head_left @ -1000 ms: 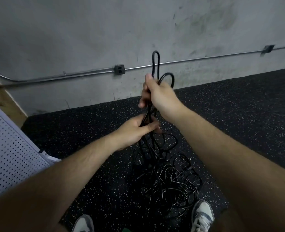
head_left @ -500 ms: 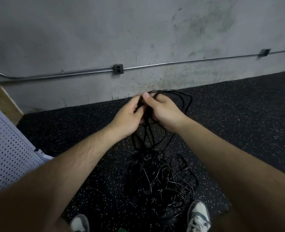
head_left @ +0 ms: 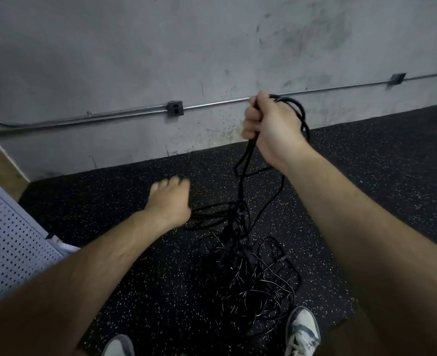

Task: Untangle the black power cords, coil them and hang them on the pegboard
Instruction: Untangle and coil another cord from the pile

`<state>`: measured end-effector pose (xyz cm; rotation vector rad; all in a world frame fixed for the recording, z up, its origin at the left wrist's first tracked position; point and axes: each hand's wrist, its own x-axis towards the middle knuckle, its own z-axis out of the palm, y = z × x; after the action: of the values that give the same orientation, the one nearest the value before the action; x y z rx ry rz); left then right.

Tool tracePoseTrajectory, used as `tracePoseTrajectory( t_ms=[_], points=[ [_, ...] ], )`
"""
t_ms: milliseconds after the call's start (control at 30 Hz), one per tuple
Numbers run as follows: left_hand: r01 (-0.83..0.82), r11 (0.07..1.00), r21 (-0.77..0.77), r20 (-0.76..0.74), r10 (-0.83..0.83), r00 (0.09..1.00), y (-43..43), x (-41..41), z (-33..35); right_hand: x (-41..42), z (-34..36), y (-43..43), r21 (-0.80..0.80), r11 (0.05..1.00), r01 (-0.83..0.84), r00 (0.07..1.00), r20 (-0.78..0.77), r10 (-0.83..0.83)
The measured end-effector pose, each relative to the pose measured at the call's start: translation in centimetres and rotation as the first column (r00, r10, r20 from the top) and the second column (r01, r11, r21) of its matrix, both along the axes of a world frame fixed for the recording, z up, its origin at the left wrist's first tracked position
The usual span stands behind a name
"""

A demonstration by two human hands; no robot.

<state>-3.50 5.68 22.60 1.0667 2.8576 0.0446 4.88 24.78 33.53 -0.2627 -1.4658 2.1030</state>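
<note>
A bundle of looped strands from the black power cords (head_left: 248,278) is gripped in the right hand (head_left: 271,124), its fingers curled tightly round the loops, raised in front of the concrete wall (head_left: 83,47). From that fist the strands are seen dropping to a tangled heap on the speckled rubber floor (head_left: 109,201), just ahead of two sneakers (head_left: 303,330). The left hand (head_left: 169,201) is held lower and is blurred — strands run out from under its palm toward the tangle, but whether they are pinched cannot be told. The white pegboard (head_left: 6,247) is seen at the far left, apart from the cords. A metal conduit (head_left: 109,118) with an outlet box (head_left: 175,108) is fixed along the wall.
</note>
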Motion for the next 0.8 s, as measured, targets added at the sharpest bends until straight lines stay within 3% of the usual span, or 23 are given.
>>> tracePoseTrajectory(
  t_ms=[33, 67, 100, 133, 200, 300, 367, 500, 567, 633, 700, 800],
  points=[
    [0.042, 0.962, 0.269, 0.068, -0.063, 0.996, 0.8, 0.9, 0.9, -0.2, -0.4, -0.7, 0.049, 0.998, -0.027, 0.999, 0.030, 0.026],
    [0.032, 0.841, 0.540, 0.206, -0.169, 0.964, 1.7, 1.9, 2.1, -0.4, -0.9, -1.5, 0.097, 0.994, -0.054, 0.997, 0.053, 0.049],
    [-0.039, 0.704, 0.709, 0.347, -0.301, 0.888, 2.7, 2.9, 3.0, -0.4, -1.2, -2.4, 0.136, 0.988, -0.079, 0.995, 0.067, 0.070],
    [-0.097, 0.636, 0.766, 0.435, -0.402, 0.806, 3.5, 3.8, 3.4, -0.3, -1.1, -3.1, 0.163, 0.981, -0.102, 0.993, 0.068, 0.092],
    [-0.085, 0.664, 0.743, 0.489, -0.451, 0.747, 4.7, 4.6, 2.2, -0.1, -0.3, -4.2, 0.174, 0.974, -0.142, 0.990, 0.026, 0.140],
    [0.000, 0.838, 0.546, 0.509, -0.331, 0.795, 5.2, 4.4, -1.0, 0.5, 1.8, -4.8, 0.146, 0.973, -0.177, 0.977, -0.096, 0.192],
    [-0.018, 0.876, 0.481, 0.537, -0.278, 0.796, 5.3, 4.3, -1.5, 0.8, 2.8, -4.8, 0.169, 0.974, -0.150, 0.971, -0.159, 0.177],
    [-0.143, 0.785, 0.602, 0.546, -0.275, 0.791, 5.5, 4.4, 0.5, 0.9, 1.8, -4.2, 0.300, 0.953, -0.050, 0.991, -0.103, 0.085],
    [-0.203, 0.707, 0.677, 0.557, -0.313, 0.769, 5.4, 4.3, 1.3, 1.0, -0.3, -3.6, 0.453, 0.886, -0.094, 0.995, 0.064, 0.073],
    [-0.222, 0.613, 0.759, 0.523, -0.370, 0.768, 5.4, 4.1, 2.3, 1.4, -2.8, -3.1, 0.586, 0.770, -0.252, 0.943, 0.327, 0.059],
    [-0.200, 0.557, 0.806, 0.466, -0.388, 0.795, 5.2, 3.9, 3.3, 2.0, -4.8, -3.3, 0.567, 0.725, -0.391, 0.863, 0.499, 0.076],
    [-0.202, 0.576, 0.792, 0.491, -0.406, 0.771, 4.9, 3.4, 4.0, 1.8, -6.4, -3.1, 0.549, 0.780, -0.301, 0.880, 0.474, 0.006]
  ],
)
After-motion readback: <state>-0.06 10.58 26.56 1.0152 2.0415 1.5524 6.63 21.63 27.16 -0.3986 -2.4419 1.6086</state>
